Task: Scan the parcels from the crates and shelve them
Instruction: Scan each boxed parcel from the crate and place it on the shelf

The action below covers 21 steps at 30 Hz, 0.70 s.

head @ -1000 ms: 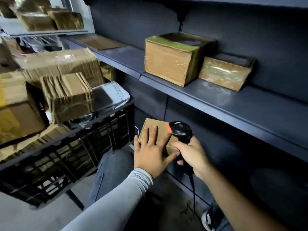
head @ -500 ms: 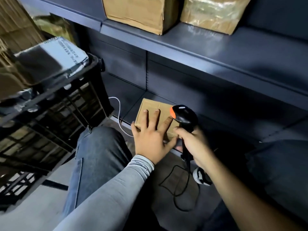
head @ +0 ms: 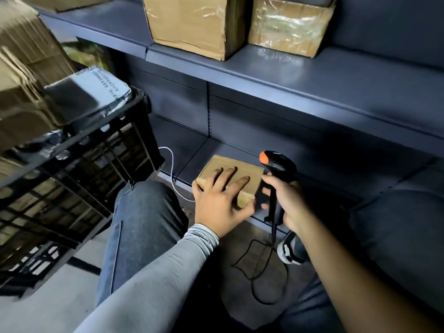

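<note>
A small flat cardboard parcel (head: 249,173) lies at the front of the bottom shelf (head: 192,152). My left hand (head: 221,200) lies flat on top of it with fingers spread and straight, the thumb at the parcel's near right corner. My right hand (head: 286,203) grips the handle of a black barcode scanner (head: 278,164) with an orange tip, just right of the parcel. The scanner's black cable (head: 262,267) loops on the floor. A black crate (head: 79,169) full of parcels stands at the left, with a grey plastic mailer (head: 89,92) on top.
Two taped cardboard boxes (head: 192,22) (head: 288,27) sit on the upper shelf (head: 312,75). A white cable (head: 170,169) hangs by the shelf's left edge. My knee in jeans (head: 144,212) is between crate and shelf. A shoe (head: 290,251) shows below the right hand.
The view dropped from the upper shelf to the bottom shelf. The parcel went down with both hands and now lies on the bottom shelf under my flat left hand.
</note>
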Each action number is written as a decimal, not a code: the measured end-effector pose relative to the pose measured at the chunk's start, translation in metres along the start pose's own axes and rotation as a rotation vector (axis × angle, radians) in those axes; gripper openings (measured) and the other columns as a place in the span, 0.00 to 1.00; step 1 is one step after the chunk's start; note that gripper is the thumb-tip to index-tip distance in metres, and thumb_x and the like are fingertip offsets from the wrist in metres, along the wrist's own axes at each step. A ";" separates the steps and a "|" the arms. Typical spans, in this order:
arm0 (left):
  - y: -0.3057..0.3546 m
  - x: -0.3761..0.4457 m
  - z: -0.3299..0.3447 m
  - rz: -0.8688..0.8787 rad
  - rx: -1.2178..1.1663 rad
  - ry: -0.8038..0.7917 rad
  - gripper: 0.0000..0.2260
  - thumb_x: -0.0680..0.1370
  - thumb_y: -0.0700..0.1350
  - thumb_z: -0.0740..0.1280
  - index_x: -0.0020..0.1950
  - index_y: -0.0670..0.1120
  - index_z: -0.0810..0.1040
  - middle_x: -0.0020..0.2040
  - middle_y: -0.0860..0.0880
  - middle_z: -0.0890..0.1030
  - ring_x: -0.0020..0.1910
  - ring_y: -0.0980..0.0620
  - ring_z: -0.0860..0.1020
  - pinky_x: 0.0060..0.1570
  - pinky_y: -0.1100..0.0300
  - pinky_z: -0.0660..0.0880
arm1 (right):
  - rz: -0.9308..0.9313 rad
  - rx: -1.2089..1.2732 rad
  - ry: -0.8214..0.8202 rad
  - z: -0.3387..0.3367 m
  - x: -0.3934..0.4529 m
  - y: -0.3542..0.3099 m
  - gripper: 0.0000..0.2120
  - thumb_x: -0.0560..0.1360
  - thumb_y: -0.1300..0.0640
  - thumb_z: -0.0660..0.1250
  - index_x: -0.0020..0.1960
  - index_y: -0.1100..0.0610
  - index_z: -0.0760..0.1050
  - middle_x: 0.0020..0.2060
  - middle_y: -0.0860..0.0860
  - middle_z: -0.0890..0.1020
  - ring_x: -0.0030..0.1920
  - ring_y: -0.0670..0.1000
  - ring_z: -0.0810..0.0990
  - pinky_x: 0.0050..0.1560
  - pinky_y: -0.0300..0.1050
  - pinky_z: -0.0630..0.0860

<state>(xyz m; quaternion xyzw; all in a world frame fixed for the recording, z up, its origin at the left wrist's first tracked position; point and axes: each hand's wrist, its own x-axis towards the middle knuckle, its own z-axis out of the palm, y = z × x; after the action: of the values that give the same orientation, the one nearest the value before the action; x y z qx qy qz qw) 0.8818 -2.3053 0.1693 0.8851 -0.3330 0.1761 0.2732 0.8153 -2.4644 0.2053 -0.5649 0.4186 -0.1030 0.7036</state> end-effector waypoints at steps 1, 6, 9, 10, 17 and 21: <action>-0.002 0.002 0.000 -0.056 -0.060 0.021 0.24 0.70 0.67 0.69 0.63 0.61 0.84 0.68 0.56 0.80 0.69 0.48 0.76 0.63 0.42 0.67 | 0.012 0.009 -0.010 -0.001 0.002 -0.001 0.10 0.77 0.52 0.74 0.57 0.50 0.83 0.53 0.49 0.87 0.56 0.50 0.85 0.34 0.46 0.80; -0.012 0.016 -0.008 -0.516 -0.851 -0.027 0.15 0.72 0.59 0.74 0.52 0.51 0.87 0.50 0.56 0.87 0.54 0.57 0.83 0.61 0.53 0.76 | 0.059 -0.046 -0.073 -0.005 0.010 0.000 0.10 0.78 0.51 0.72 0.59 0.50 0.81 0.53 0.47 0.87 0.54 0.48 0.86 0.34 0.45 0.80; -0.016 0.026 -0.015 -0.814 -1.106 -0.143 0.15 0.73 0.56 0.73 0.44 0.44 0.87 0.44 0.49 0.86 0.47 0.53 0.82 0.57 0.54 0.76 | 0.080 -0.064 -0.092 -0.004 0.011 0.003 0.10 0.78 0.51 0.72 0.58 0.52 0.82 0.50 0.48 0.88 0.53 0.48 0.87 0.34 0.45 0.79; -0.017 0.027 -0.018 -0.890 -1.136 -0.188 0.16 0.74 0.57 0.74 0.45 0.43 0.87 0.45 0.46 0.87 0.47 0.50 0.83 0.59 0.51 0.76 | 0.079 -0.058 -0.087 -0.005 0.011 0.004 0.11 0.77 0.51 0.72 0.58 0.52 0.82 0.49 0.48 0.88 0.52 0.48 0.87 0.35 0.45 0.79; -0.012 0.026 -0.021 -0.970 -1.165 -0.377 0.31 0.71 0.73 0.71 0.59 0.49 0.86 0.55 0.48 0.87 0.57 0.47 0.85 0.66 0.45 0.77 | 0.004 -0.081 -0.022 -0.003 0.011 0.008 0.11 0.76 0.50 0.74 0.55 0.54 0.83 0.48 0.52 0.89 0.52 0.54 0.87 0.34 0.44 0.79; -0.009 0.023 -0.022 -0.897 -1.235 -0.340 0.27 0.72 0.63 0.72 0.69 0.55 0.79 0.57 0.53 0.86 0.52 0.57 0.84 0.56 0.53 0.79 | -0.035 -0.088 0.029 -0.004 0.012 0.004 0.14 0.74 0.47 0.76 0.56 0.52 0.82 0.47 0.49 0.89 0.51 0.52 0.87 0.33 0.43 0.79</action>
<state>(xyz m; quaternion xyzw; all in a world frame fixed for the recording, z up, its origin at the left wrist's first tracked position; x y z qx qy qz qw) 0.9016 -2.2976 0.1944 0.6377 -0.0184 -0.3062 0.7065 0.8185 -2.4729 0.1957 -0.6010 0.4231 -0.1051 0.6699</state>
